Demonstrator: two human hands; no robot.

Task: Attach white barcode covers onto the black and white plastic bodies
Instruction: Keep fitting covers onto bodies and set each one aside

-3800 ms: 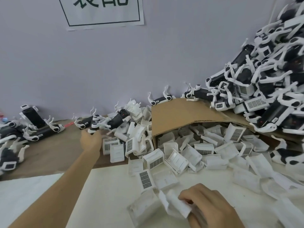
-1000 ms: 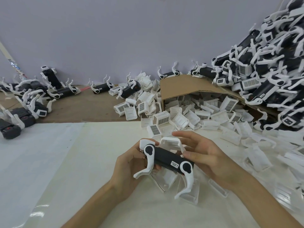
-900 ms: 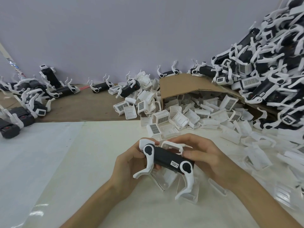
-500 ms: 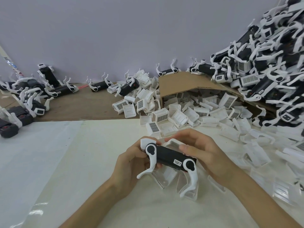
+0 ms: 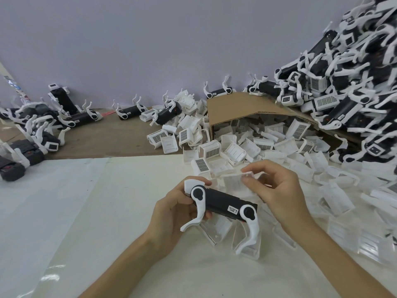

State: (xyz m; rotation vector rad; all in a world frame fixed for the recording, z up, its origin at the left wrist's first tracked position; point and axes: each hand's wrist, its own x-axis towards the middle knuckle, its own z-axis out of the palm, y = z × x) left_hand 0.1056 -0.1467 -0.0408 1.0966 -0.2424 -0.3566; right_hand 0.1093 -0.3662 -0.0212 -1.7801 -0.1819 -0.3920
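The left hand (image 5: pixel 178 214) grips one body (image 5: pixel 223 203) by its end, with the fingers curled round it. The body is black with white legs. It lies on its side, low over the white sheet (image 5: pixel 96 211), right in front of the person. I think it is held like this to keep it steady and to turn its top side toward the other hand.

The right hand (image 5: pixel 277 190) pinches one cover (image 5: pixel 235 182) between thumb and fingers. The cover is blurry. It sits just above and behind the body, very near it. I cannot tell if the two touch. The cover does not look snapped on yet. I think it needs to be lined up with the body and then pushed until it fits.

A box (image 5: pixel 236 110) lies tipped on its side behind the hands. Lots of loose covers (image 5: pixel 247 147) spill out of it onto the sheet, right up to the right hand. That is likely so the person can grab a new one fast, without digging.

A big pile (image 5: pixel 343 93) of bodies leans on the wall (image 5: pixel 150 39) at the right. Many of them show a barcode part, so they may be done ones. More bodies (image 5: pixel 43 130) lie at the left, well apart from the pile. Keeping the two groups apart likely stops a mix-up.
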